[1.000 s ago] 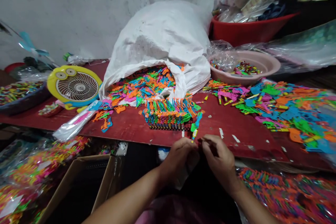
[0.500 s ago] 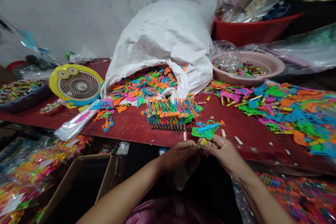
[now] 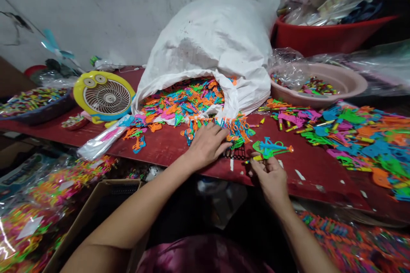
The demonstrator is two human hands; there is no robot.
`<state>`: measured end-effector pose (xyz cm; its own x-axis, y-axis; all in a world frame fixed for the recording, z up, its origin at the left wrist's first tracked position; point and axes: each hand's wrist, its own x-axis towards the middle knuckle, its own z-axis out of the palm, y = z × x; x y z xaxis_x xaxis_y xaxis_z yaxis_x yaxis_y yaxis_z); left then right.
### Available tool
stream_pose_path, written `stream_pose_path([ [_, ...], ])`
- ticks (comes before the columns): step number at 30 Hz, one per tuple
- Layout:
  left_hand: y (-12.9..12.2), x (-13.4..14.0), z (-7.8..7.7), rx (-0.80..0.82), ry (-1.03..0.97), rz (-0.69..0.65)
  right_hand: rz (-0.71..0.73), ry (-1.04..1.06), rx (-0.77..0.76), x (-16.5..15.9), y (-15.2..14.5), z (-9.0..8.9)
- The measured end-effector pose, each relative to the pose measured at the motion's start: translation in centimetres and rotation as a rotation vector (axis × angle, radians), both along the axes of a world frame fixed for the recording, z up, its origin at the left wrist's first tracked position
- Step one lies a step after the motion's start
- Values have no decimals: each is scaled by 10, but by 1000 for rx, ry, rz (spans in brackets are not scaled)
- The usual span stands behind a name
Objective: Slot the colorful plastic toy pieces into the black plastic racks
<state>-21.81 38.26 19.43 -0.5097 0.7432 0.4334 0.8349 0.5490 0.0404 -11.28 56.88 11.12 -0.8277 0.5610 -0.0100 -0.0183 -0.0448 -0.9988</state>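
Note:
My left hand lies over the front of a packed row of small plastic toys, fingers stretched out and slightly apart. The toys stand in a black grid rack, whose right end shows bare cells. My hand covers much of the row, and I cannot see what its fingertips touch. Just right of the rack, my right hand pinches a plastic toy by its yellow tube. The toy has a green lattice paddle, a blue part and an orange tip.
Behind the rack, a white sack spills coloured plastic parts. A yellow fan stands left. A pink basin and a heap of toy pieces are on the right. An open cardboard box sits below the table's front edge.
My left hand has left the toy and moved up and forward onto the row in the rack. My right hand keeps the toy, now close to the tabletop. The view has shifted slightly left.

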Motion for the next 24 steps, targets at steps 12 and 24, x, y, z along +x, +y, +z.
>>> stream_pose_path([
  [12,35,29,14,-114,-102,190,-33,-2,673,-14,2,-21],
  [24,31,18,26,3,-139,-70,171,-47,853,-25,8,-12],
])
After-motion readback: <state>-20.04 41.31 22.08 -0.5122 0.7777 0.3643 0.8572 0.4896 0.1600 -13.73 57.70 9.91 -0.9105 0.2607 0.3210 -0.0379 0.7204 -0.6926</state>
